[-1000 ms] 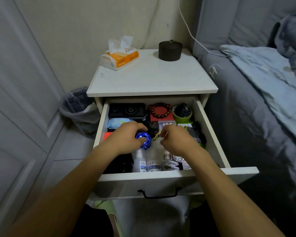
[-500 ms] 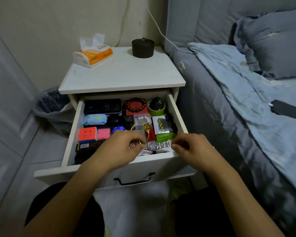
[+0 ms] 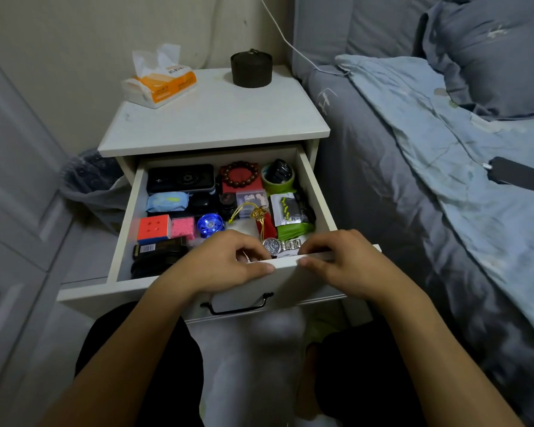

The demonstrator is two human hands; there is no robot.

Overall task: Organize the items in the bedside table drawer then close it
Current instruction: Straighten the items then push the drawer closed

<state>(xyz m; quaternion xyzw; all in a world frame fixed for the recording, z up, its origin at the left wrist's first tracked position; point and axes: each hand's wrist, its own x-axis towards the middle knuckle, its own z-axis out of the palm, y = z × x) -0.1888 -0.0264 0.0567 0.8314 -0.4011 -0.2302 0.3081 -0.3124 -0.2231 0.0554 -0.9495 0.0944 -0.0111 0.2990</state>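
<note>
**Q:** How far along is this? The drawer looks packed but tidy.

**A:** Mostly sorted, I'd say. Items sit in rows: cube, yo-yo, bead bracelet. The drawer is fully pulled out, so closing is what's left. Both hands are at the front edge by the watch. The left hand has fingers curled over the rim (can't tell if it pinches anything). The right hand has fingers curled round the front panel.

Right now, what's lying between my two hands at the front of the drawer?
In the head view, a silver wristwatch lies between the left hand and the right hand, just behind the drawer front edge.
</note>
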